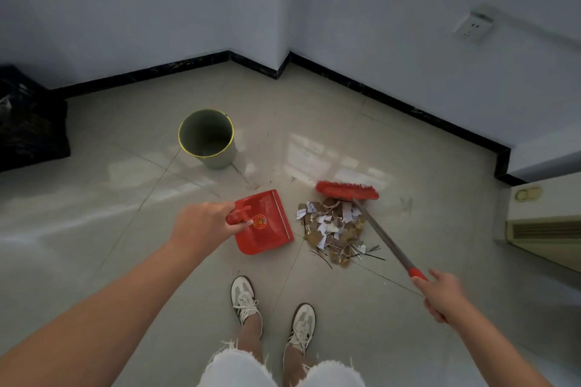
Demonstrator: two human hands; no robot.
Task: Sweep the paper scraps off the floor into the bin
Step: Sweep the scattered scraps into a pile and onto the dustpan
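Sweeping stage, scraps gathered but not yet in the pan. Paper scraps heaped on the floor, between red dustpan and broom handle, just beside the pan's open lip. Broom head planted at the far edge of the heap, touching or nearly touching it. Left hand with grip clamped on the dustpan's handle; right hand with grip clamped on the red end of the broom handle. Bin upright and open beyond the dustpan, well apart from the heap, apparently holding nothing.

Recommended procedure for the step in hand:

1. Press the dustpan lip flat against the floor, turned squarely toward the heap; any gap under the lip likely to let thin slips slide beneath.
2. Bring the lip up to the near side of the heap before moving the broom.
3. Reposition the broom head to the side of the heap opposite the pan, so as to drive scraps toward the lip rather than toward the feet.
4. Use short, low strokes; long fast strokes likely to scatter light paper.
5. Collect the thin dark strips lying at the near edge of the heap in a second pass.
6. Keep the pan tilted back when lifting, then carry over the bin rim before tipping.

Risk: stray fragments near the bin possibly missed unless swept in afterwards.
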